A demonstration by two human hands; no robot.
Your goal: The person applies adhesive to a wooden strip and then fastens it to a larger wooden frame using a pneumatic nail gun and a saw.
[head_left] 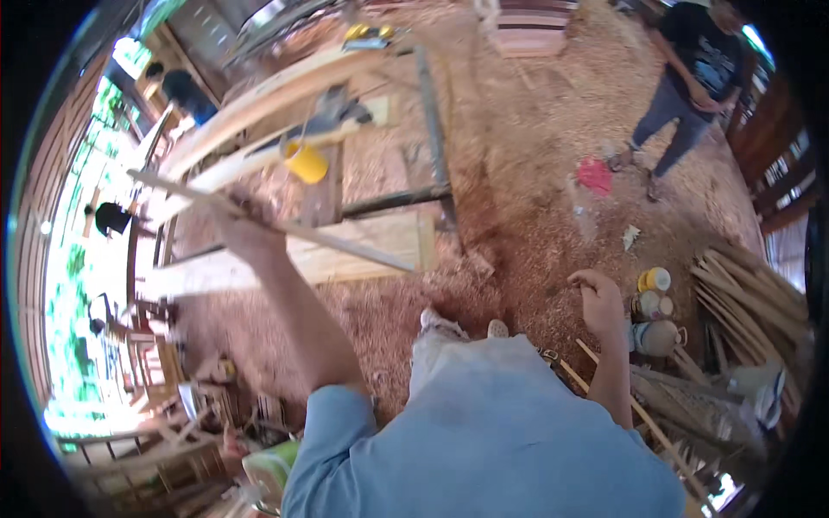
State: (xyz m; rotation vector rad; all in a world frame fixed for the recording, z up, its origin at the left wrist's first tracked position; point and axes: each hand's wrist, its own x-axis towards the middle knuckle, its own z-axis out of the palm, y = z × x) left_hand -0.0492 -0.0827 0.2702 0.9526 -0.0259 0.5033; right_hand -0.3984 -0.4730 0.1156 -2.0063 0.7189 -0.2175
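1. A wooden stick [354, 249] is in the left hand [250, 226], ahead of the wearer; the left hand is much the nearer, the right hand [598, 298] well off to its right.
2. The stick's long axis runs crosswise at a slant: one end reaches beyond the left hand, leftward and away from the wearer; the other comes out to its right, angled back toward the body.
3. The left hand is clamped around the stick between its ends. Blur hides the exact finger placement.
4. The left forearm stretches forward and a little leftward from a rolled blue sleeve [332, 427], elbow bent.
5. The right hand is apart from the left, at the wearer's right side, fingers loosely curled and pointing leftward; nothing shows in it.
6. Below the left hand, the stick's right part crosses over a pale board [371, 235]; whether they touch, I cannot tell.
7. Beyond the left hand is a worktop [429, 112] of poles carrying planks, with a yellow cup [305, 161] ahead and to the hand's right.
8. Just right of the right hand stand a yellow-topped jar [654, 280] and a cloudy jug [658, 338] on a shavings-covered floor [535, 224]; farther ahead, a person [698, 78] stands.
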